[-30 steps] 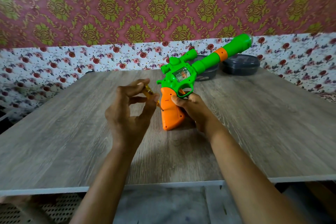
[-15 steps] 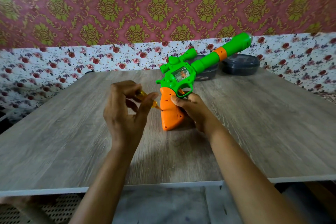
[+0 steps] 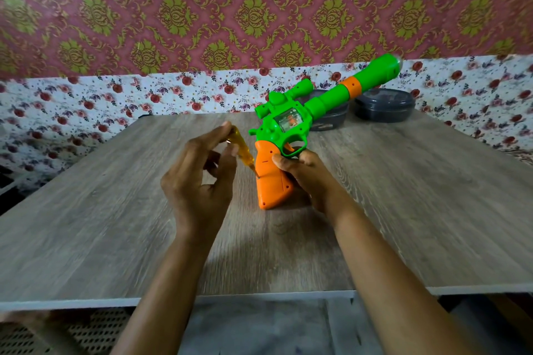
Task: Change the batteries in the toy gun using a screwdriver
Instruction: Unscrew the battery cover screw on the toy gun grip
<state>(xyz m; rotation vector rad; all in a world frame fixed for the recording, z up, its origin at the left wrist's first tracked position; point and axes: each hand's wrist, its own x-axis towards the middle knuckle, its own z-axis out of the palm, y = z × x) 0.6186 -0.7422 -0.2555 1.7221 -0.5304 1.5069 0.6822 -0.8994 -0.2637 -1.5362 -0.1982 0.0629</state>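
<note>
I see the toy gun (image 3: 291, 127) standing on its orange grip, clasped by my right hand (image 3: 305, 176). Just left, my left hand (image 3: 199, 179) pinches the yellow screwdriver (image 3: 242, 150), tip touching the grip. Two dark containers (image 3: 383, 104) sit beyond on the table (image 3: 115, 225).

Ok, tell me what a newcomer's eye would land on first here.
The bright green toy gun with its orange grip stands butt-down in the middle of the table, barrel slanting up to the right. Next, the left hand pinches a yellow screwdriver, tip at the grip's left edge, while the right hand holds the grip. Behind, loud red-and-gold wallpaper.
</note>
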